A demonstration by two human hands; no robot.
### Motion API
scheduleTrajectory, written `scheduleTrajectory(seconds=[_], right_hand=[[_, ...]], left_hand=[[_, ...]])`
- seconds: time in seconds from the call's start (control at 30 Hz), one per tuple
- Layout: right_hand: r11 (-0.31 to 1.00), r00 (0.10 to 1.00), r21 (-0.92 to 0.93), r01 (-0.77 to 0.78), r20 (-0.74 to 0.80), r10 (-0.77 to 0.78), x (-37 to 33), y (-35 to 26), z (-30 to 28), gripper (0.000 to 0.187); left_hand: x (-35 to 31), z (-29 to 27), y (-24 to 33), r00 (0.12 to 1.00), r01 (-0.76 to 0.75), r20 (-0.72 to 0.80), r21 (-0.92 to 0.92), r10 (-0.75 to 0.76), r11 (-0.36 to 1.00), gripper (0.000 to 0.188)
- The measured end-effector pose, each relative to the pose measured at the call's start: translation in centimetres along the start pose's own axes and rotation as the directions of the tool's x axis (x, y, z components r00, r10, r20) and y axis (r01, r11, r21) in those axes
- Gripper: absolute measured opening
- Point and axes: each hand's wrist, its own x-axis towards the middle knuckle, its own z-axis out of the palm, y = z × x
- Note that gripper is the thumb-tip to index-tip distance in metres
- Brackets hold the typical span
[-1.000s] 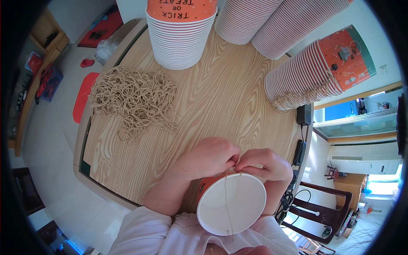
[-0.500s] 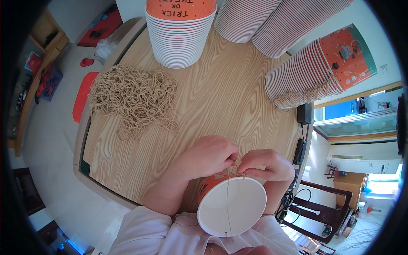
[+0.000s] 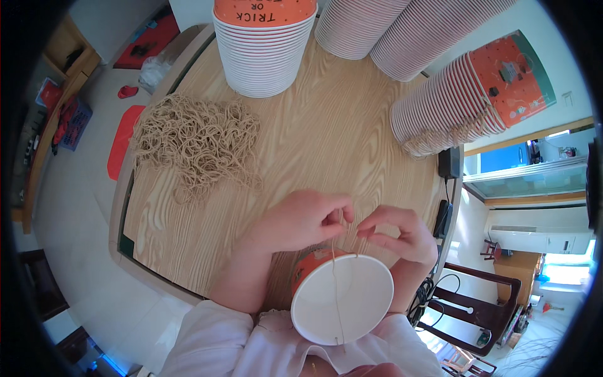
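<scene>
An orange paper bucket with a white inside [image 3: 342,301] rests tilted against my front, its mouth facing up toward me. A thin tan string [image 3: 336,290] runs across the mouth and passes through the wall near the rim on the near and far sides. Just above the far rim, my left hand [image 3: 317,218] pinches a strand of this string. Close by on the right, my right hand [image 3: 405,234] has thumb and forefinger pinched at the other strand, which rises from the rim. A tangled heap of the same string [image 3: 198,141] lies at the table's left.
The wooden table [image 3: 314,138] carries a nested stack of white-rimmed buckets [image 3: 260,60] at the back and more stacks [image 3: 418,38] at back right. A leaning stack [image 3: 443,103] with strings stands on the right, near black adapters [image 3: 448,163]. A dark chair [image 3: 477,308] stands at right.
My hands have moved apart slightly and up from the bucket's rim, with the string ends drawn up. The bucket has hardly moved.
</scene>
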Motion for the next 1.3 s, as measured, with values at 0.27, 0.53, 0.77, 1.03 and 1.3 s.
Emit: scheduleTrajectory(seconds=[0.27,0.53,0.77,1.03,1.3], right_hand=[[1.0,0.998,-0.021,0.014,-0.063,-0.015,-3.8,-4.4,0.4,0.02],[0.98,0.989,-0.149,0.134,-0.047,-0.143,-4.2,-6.0,6.7,0.033],[0.89,0.986,0.446,0.091,-0.166,-0.018,-7.6,-3.6,9.9,0.014],[0.606,0.784,0.689,0.397,-0.598,0.167,-11.1,-2.0,10.8,0.009],[0.466,0.742,0.767,0.441,-0.604,0.291,-10.9,1.1,11.6,0.022]], left_hand=[[-0.5,1.6,1.2,0.994,-0.071,-0.103,-0.423,0.029,0.903,0.015],[-1.5,3.1,3.7,0.98,-0.016,-0.178,-0.505,-0.085,0.863,0.013],[-6.6,4.9,3.8,0.839,-0.078,-0.519,0.188,0.167,0.979,0.03],[-12.9,6.5,2.1,0.909,0.242,-0.352,0.013,-0.222,0.97,0.04],[-15.1,6.0,1.3,0.873,0.261,-0.362,-0.216,-0.325,0.941,0.045]])
